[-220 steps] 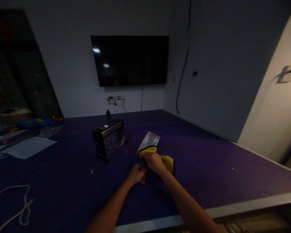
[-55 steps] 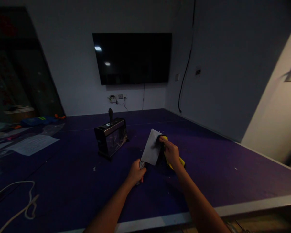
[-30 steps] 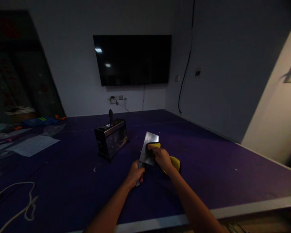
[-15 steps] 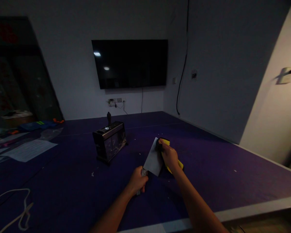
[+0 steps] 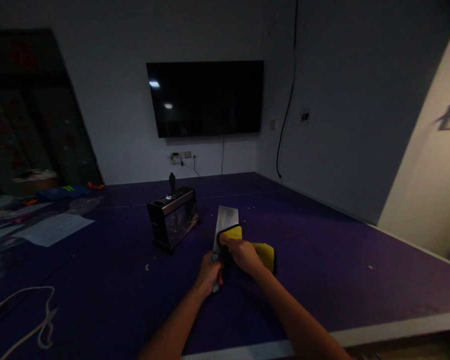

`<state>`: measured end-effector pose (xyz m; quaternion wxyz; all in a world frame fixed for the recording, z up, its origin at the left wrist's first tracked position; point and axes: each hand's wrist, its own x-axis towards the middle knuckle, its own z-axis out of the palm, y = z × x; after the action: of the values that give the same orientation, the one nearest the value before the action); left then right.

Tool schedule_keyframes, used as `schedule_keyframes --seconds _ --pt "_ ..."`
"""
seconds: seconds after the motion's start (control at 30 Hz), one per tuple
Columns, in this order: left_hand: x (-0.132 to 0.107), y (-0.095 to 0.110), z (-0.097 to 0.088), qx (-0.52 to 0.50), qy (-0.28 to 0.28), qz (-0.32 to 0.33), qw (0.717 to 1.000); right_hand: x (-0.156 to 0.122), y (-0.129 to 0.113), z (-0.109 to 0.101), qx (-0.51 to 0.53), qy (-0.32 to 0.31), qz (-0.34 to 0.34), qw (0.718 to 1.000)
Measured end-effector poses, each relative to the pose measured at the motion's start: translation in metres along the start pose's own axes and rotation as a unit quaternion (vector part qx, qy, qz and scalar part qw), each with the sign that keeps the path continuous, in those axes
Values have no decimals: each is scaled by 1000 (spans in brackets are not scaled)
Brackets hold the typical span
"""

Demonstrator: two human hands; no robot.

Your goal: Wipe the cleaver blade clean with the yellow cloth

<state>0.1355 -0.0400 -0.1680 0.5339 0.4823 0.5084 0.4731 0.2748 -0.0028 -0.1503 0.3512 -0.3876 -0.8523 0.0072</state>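
My left hand [image 5: 208, 272] is closed round the handle of a cleaver [image 5: 227, 217], whose broad pale blade points away from me above the purple tabletop. My right hand [image 5: 243, 255] grips a yellow cloth with dark edging [image 5: 264, 254] and presses it to the blade near the handle end. Part of the cloth hangs to the right of my wrist. Left of the cleaver stands a dark knife block [image 5: 178, 220] with clear sides; one dark handle sticks up from its top.
The purple table [image 5: 322, 260] has a white front edge and small white scraps. Printed paper [image 5: 56, 230] and plastic lie at left, with a white cable [image 5: 47, 320] nearer me. A television [image 5: 206, 97] hangs on the far wall; a black cable [image 5: 288, 110] hangs at right.
My right hand and the cloth have moved left and nearer me, from the blade's far part towards the handle. The cleaver has turned to point straighter ahead.
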Motion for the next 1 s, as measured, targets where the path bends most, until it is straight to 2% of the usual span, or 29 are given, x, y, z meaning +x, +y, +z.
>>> schedule_keyframes --seconds 0.2,0.37,0.5,0.63,0.8,1.0 --pt "4 -5 -2 -14 -9 31 999 -1 -13 2 18 -61 -42 997" --pt "5 -5 -3 14 -15 38 999 -1 -12 2 17 -39 -15 999" --pt "2 -3 -2 69 -21 24 997 0 -6 3 -10 9 17 1000" --pt "-4 -3 4 122 -58 19 991 0 9 -4 -52 85 58 993" --pt "-9 -6 9 167 -109 44 979 -4 26 -23 -81 188 93 974" --pt "-9 -12 8 217 -127 71 965 -10 39 -34 -118 277 110 947"
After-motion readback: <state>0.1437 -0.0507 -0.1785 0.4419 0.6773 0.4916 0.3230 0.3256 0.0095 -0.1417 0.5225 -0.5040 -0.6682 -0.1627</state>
